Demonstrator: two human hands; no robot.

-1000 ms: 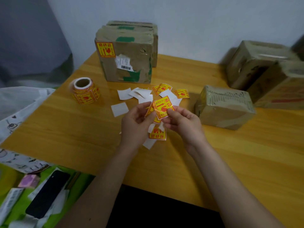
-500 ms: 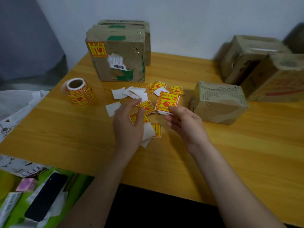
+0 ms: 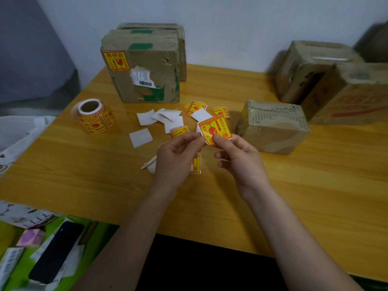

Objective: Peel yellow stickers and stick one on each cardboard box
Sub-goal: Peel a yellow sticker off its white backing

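A yellow sticker (image 3: 214, 128) with red print is held above the table's middle; my right hand (image 3: 239, 158) pinches its lower edge and my left hand (image 3: 176, 158) pinches its left corner. Loose yellow stickers (image 3: 194, 107) and white backing papers (image 3: 168, 118) lie scattered behind my hands. The sticker roll (image 3: 94, 116) stands at the left. An upright cardboard box (image 3: 144, 74) at the back carries a yellow sticker (image 3: 116, 60) on its top left corner. A small taped box (image 3: 273, 127) lies just right of my hands, with no sticker showing.
Two more cardboard boxes (image 3: 315, 68) stand at the back right against the wall. Another flat box (image 3: 168, 32) leans behind the upright one. Left of the wooden table (image 3: 84, 175) lie a black phone (image 3: 54, 253) and papers on a green surface.
My left hand let its stickers drop onto the table and rose to the sticker that my right hand holds. Now both hands pinch that one sticker.
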